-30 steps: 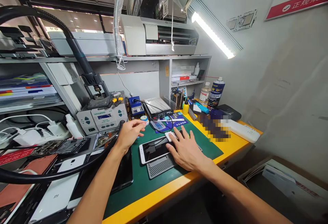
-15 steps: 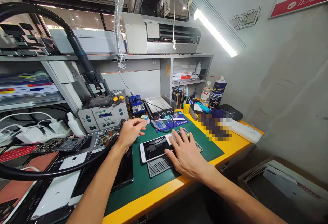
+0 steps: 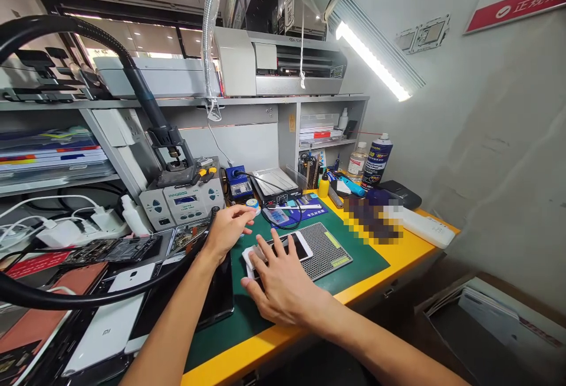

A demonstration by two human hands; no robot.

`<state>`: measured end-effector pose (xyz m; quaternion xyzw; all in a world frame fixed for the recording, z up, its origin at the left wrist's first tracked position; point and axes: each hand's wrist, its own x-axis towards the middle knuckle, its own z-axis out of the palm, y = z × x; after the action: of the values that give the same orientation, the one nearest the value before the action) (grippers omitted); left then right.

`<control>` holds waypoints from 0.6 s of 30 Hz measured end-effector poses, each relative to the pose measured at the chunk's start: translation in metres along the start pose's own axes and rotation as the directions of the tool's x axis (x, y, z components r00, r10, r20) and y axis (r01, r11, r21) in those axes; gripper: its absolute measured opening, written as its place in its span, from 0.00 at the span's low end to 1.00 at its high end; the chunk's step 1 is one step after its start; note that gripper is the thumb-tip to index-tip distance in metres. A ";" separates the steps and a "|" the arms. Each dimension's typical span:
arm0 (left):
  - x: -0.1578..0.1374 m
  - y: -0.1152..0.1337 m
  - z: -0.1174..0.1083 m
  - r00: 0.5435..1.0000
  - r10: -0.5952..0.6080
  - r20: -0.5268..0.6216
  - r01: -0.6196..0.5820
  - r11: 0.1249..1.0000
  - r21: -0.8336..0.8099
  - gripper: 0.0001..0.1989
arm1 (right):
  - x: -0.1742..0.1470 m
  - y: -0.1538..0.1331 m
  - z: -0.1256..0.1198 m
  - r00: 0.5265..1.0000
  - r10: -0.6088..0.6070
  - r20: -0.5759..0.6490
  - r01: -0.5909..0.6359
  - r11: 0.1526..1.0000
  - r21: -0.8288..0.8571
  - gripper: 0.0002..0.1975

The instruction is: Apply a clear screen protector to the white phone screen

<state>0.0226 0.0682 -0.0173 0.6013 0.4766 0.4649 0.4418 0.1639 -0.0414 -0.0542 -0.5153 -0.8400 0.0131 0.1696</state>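
Note:
A white-framed smartphone (image 3: 302,246) with a dark screen lies face up on a grey perforated mat (image 3: 325,247). My right hand (image 3: 280,283) lies over the phone's left part, fingers spread, pressing a white wipe (image 3: 249,258) against its left end. Much of the screen and the wipe is hidden under this hand. My left hand (image 3: 227,230) hovers left of the phone, fingers loosely bent and apart, with nothing visible in them. Just behind its fingertips stands a small round blue-and-white container (image 3: 252,204).
A green work mat (image 3: 367,262) covers the yellow bench. Phones, including a white one (image 3: 108,321), and a black hose (image 3: 132,300) crowd the left. Behind stand a rework station (image 3: 186,200) and a hot plate (image 3: 276,184). A spray can (image 3: 377,162) and bottles stand back right.
My right hand has slid left along the phone with the wipe, from its right end to its left end. The mat's right part is uncovered. My left hand has barely moved.

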 end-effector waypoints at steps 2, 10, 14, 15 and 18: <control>-0.001 0.001 0.000 1.000 -0.002 -0.001 0.002 1.000 0.002 0.17 | -0.003 -0.006 0.000 1.000 -0.016 0.002 0.016 1.000 0.023 0.31; -0.001 0.000 0.000 1.000 -0.007 0.000 0.007 1.000 0.001 0.18 | -0.014 -0.007 -0.004 0.999 0.039 -0.001 -0.039 0.999 -0.002 0.28; 0.001 -0.002 0.000 1.000 -0.006 0.003 0.006 1.000 0.005 0.18 | -0.017 0.009 -0.005 0.996 0.094 0.004 -0.094 0.995 -0.044 0.28; 0.001 -0.003 0.000 1.000 -0.006 0.004 0.006 1.000 0.006 0.18 | -0.018 0.014 -0.006 0.994 0.111 0.004 -0.111 0.992 -0.054 0.28; 0.001 -0.004 0.000 1.000 -0.009 0.007 0.009 1.000 0.010 0.18 | -0.022 0.031 -0.008 0.986 0.166 -0.010 -0.166 0.981 -0.096 0.29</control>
<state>0.0218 0.0701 -0.0208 0.6030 0.4801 0.4584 0.4424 0.2022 -0.0471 -0.0590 -0.5911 -0.7936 -0.0138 0.1434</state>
